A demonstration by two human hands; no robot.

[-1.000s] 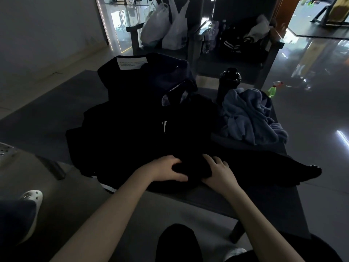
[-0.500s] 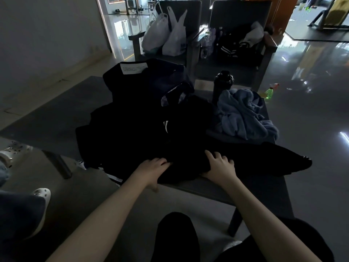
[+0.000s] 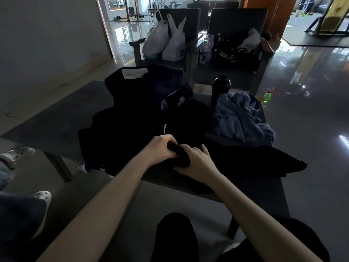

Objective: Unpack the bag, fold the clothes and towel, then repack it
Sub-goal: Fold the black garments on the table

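The left hand and right hand grip a black garment (fingers curled round it); the blue towel lies crumpled, repacking not begun.

Dim room with glossy floor, plain wall at left, two dark armchairs beyond the table.

A gym lounge: weight machines at the back, armchairs and a glossy floor.
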